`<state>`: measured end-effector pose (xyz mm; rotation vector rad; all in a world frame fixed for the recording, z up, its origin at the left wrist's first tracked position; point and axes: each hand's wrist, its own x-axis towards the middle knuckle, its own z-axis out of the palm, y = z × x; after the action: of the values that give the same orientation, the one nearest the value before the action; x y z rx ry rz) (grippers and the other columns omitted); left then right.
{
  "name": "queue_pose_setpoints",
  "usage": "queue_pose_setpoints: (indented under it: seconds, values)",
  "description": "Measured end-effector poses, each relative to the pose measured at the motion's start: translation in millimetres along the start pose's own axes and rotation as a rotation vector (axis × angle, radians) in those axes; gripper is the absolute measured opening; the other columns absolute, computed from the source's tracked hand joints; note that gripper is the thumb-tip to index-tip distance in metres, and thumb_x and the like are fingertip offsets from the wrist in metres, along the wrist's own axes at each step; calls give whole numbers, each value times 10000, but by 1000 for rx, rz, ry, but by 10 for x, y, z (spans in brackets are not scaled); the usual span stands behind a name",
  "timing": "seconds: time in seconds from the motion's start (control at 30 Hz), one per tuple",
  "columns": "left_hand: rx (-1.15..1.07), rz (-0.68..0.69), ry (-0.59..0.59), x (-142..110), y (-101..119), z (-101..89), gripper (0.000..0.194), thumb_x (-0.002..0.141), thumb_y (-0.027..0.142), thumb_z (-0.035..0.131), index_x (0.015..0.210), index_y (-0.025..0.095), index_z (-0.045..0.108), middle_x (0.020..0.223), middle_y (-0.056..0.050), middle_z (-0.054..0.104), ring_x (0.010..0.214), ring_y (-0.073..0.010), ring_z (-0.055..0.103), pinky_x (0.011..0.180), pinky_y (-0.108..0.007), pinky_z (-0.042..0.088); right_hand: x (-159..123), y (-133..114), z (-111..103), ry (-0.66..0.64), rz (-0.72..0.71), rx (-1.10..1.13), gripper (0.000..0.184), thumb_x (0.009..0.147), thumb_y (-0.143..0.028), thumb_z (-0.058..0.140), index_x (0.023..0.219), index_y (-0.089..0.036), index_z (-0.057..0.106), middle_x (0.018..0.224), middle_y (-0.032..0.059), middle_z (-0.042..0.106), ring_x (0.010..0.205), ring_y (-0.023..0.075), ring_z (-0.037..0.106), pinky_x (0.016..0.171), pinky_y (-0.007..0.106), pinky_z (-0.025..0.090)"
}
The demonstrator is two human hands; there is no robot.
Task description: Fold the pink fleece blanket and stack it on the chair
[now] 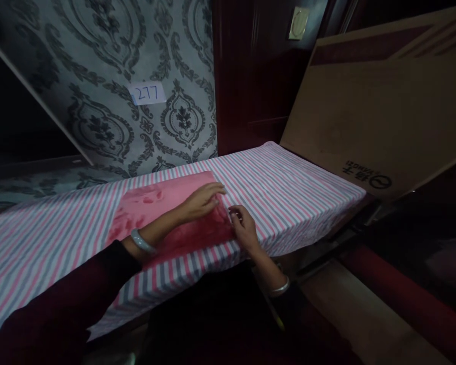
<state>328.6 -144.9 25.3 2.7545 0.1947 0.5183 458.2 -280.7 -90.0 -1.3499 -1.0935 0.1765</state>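
Lying mostly flat, the pink sheet [171, 190] rests on the striped tablecloth [289, 185], near the cloth's near fold; its left part looks spread out already, while the right end, rumpled and darker, seems the part left to settle; over that end my left hand [203, 203] reaches with fingers close together, and my right hand [245, 228] curls just right of it; whether either pinches the sheet I cannot tell; farther out, a card marked 277 [148, 93] shows on the far wall [190, 66], and a cardboard box [376, 106] stands at far right.
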Motion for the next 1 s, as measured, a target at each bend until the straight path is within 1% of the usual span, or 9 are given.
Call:
queue_pose_setpoints:
  seconds: [0.07, 0.13, 0.23, 0.4, 0.53, 0.67, 0.77, 0.87, 1.0]
  values:
    - [37, -140, 97, -100, -98, -26, 439, 937, 157, 388, 1320, 176, 601, 1390, -115, 624, 1325, -225, 544, 1151, -453, 418, 7, -96, 2, -10, -45, 12, 237, 959, -311, 496, 1071, -219, 685, 972, 56, 672, 831, 198, 615, 767, 332, 520]
    - [85, -246, 119, -214, -137, -13, 461, 952, 185, 381, 1370, 158, 574, 1413, -125, 616, 1336, -234, 547, 1162, -460, 412, 9, -154, 24, -42, -87, 3, 232, 956, -362, 540, 1057, -229, 701, 975, 59, 651, 821, 198, 608, 768, 340, 527]
    - [142, -321, 53, -371, -67, 99, 514, 989, 309, 414, 1467, 138, 496, 1536, -159, 514, 1445, -279, 449, 1210, -503, 337, -5, -156, 66, -72, -109, -7, 201, 924, -386, 597, 989, -232, 708, 989, 65, 603, 820, 200, 597, 752, 350, 536]
    - [206, -405, -138, -488, 206, 409, 701, 1007, 462, 437, 1612, 146, 278, 1666, -193, 285, 1551, -367, 229, 1217, -647, 205, -92, -12, 46, -100, -125, -33, 147, 890, -294, 580, 782, -225, 652, 943, 68, 582, 923, 231, 601, 807, 376, 531]
    - [323, -424, -146, -485, 333, 562, 732, 996, 486, 467, 1628, 185, 253, 1686, -178, 232, 1552, -415, 193, 1191, -708, 182, -169, 64, -45, -92, -85, -52, 147, 888, -306, 577, 791, -226, 653, 892, 59, 581, 852, 222, 600, 747, 365, 535]
    - [396, -422, -129, -477, 371, 625, 730, 990, 454, 481, 1633, 192, 255, 1691, -170, 219, 1550, -430, 183, 1189, -717, 189, -137, -80, -90, 6, -80, -85, 167, 913, -320, 586, 1008, -226, 686, 1005, 75, 606, 839, 211, 606, 771, 378, 562]
    - [388, -422, -131, -470, 374, 651, 742, 981, 419, 506, 1629, 154, 261, 1686, -198, 215, 1553, -438, 162, 1194, -720, 165, -19, -300, 24, 30, -176, -121, 323, 968, -300, 501, 1256, -235, 633, 1223, 119, 621, 1148, 256, 601, 1020, 462, 515]
    - [277, -401, -136, -487, 340, 587, 729, 978, 369, 512, 1625, 144, 261, 1686, -212, 206, 1559, -412, 164, 1197, -713, 162, 173, -496, 254, -125, -250, -190, 485, 1000, -316, 415, 1464, -205, 504, 1490, 138, 531, 1432, 266, 438, 1204, 507, 356]
    - [228, -450, -99, -668, 195, 244, 595, 1026, 361, 389, 1594, 189, 338, 1667, -155, 306, 1557, -303, 243, 1228, -634, 185, 476, -629, 525, -344, -201, -428, 610, 1013, -346, 379, 1562, -81, 369, 1612, 196, 396, 1528, 305, 313, 1242, 531, 267]
